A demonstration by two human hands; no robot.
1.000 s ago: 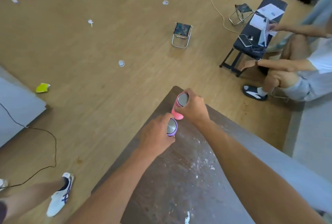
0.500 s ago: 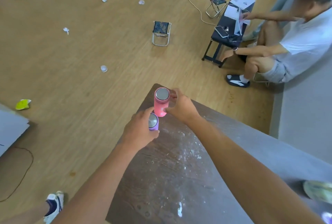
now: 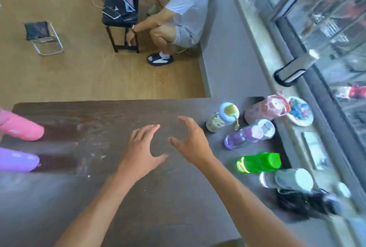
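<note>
Hands: 2, both over the bench (image 3: 118,197), holding nothing. Left hand (image 3: 141,147) is wide open, fingers spread. Right hand (image 3: 191,140) is open too, fingers spread and slightly curved, thumb apart. The two are near each other, not touching.

Bottles at the right end of the bench: 5 counted.
- blue-capped bottle (image 3: 221,117), nearest the right hand, just to its right, not touched
- pink patterned bottle (image 3: 265,110), farther right
- clear purple bottle (image 3: 247,134)
- green bottle (image 3: 259,162)
- grey bottle (image 3: 293,180), white cap, blurred

Bottles at the left end: 2, pink bottle (image 3: 21,128) and purple bottle (image 3: 17,159), well apart from the hands, both cut off by the frame edge.

A dark blurred mass (image 3: 301,201) lies near the grey bottle; possibly a bag, cannot tell. A round patterned disc (image 3: 300,111) sits beside the pink patterned bottle.

Floor beyond: 1 folding stool (image 3: 42,37), 1 seated person (image 3: 184,3).
</note>
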